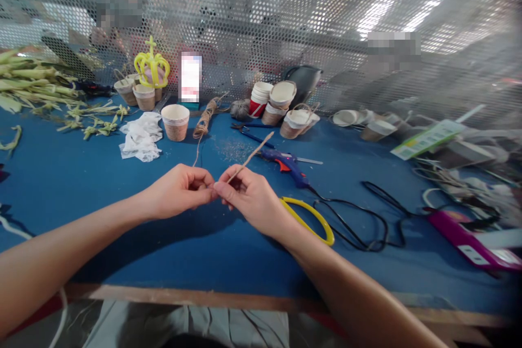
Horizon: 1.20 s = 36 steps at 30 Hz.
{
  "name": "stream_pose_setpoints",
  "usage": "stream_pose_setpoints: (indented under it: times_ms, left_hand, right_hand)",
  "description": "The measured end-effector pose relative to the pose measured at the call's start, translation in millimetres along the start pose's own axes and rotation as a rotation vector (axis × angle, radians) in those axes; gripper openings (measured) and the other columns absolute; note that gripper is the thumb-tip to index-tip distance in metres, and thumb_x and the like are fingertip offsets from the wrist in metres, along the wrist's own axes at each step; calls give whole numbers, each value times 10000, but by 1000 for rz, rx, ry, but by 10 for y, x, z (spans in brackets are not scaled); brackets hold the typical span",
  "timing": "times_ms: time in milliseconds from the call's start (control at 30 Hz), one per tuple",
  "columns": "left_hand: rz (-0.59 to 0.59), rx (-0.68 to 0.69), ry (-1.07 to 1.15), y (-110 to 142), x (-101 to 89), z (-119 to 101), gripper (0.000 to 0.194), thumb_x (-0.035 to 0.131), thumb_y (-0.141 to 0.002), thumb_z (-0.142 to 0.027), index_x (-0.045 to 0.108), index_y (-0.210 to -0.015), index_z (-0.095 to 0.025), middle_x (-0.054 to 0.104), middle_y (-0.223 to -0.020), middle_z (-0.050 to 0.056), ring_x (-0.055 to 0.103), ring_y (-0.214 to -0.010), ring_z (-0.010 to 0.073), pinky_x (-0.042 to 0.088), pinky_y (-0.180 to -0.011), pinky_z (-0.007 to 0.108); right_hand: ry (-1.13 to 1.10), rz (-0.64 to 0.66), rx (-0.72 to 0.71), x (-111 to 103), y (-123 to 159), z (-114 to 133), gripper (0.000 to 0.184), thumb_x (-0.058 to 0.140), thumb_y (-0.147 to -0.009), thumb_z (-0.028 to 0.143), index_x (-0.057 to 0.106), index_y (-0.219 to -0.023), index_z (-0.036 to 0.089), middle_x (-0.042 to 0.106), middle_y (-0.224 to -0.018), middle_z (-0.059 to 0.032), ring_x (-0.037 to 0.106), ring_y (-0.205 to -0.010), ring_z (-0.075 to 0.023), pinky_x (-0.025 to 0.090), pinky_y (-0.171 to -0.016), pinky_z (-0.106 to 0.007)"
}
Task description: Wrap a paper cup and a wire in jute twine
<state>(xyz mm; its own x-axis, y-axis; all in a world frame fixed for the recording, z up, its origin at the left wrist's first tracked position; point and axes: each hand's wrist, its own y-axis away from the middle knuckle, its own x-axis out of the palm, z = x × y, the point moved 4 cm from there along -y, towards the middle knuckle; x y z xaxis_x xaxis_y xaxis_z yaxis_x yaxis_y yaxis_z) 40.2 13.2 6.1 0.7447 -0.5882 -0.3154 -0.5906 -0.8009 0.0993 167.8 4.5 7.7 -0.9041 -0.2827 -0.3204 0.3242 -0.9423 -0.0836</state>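
Note:
My left hand [183, 191] and my right hand [248, 193] meet above the blue table, fingertips pinched close together. A thin brown twine [250, 156] is gripped in my right hand, its stiff-looking end slanting up to the right. From the twine bundle [206, 118] a strand runs down to my left hand, where the fingers pinch it. Exactly how the strand passes between the fingertips is hidden. Right of my hands lies a blue glue gun [289, 166] with an orange trigger. A yellow ring [312, 217] rests beside my right forearm.
A twine-wrapped cup [175, 124] stands beside crumpled white cloth [142, 136]. Blue-handled pliers [255, 133] lie behind the glue gun. Several cups, a lit phone [190, 77] and a yellow crown [151, 68] line the perforated screen. A purple power strip [468, 239] sits at right.

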Motion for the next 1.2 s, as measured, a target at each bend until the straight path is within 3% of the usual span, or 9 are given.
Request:
stream_pose_setpoints:
  times_ms: [167, 467, 800, 1200]
  left_hand:
    - [37, 21, 30, 4, -10, -19, 222, 488, -770, -321, 515, -671, -123, 393, -497, -71, 309, -433, 41, 237, -408, 170]
    - [37, 36, -64, 19, -22, -74, 142, 384, -817, -230, 487, -826, -133, 446, -540, -60, 373, -484, 61, 297, -461, 179]
    - [26, 17, -101, 35, -3, -102, 155, 405, -788, -227, 497, -857, -124, 456, -537, -57, 379, -470, 62, 305, -456, 182]
    - [27, 22, -38, -10, 9, -4, 250, 475, -773, -336, 486, -629, -131, 360, -495, -74, 299, -440, 45, 227, -410, 176]
  right_hand:
    - [-80, 42, -16, 4, 4, 13, 176, 531, -767, 322, 471, -708, 168, 481, -576, 38, 469, -499, -70, 411, -476, -197]
    - [33, -9, 33, -65, -6, -7, 201, 483, -795, 347, 441, -708, 171, 469, -536, 49, 460, -455, -62, 398, -452, -188]
    - [146, -54, 32, -86, -14, -22, 238, 479, -788, 393, 443, -697, 176, 472, -508, 48, 462, -446, -74, 378, -442, -199]
    - [78, -25, -8, -8, -3, 6, 225, 524, -768, 368, 465, -676, 172, 463, -519, 48, 450, -453, -71, 377, -438, -198]
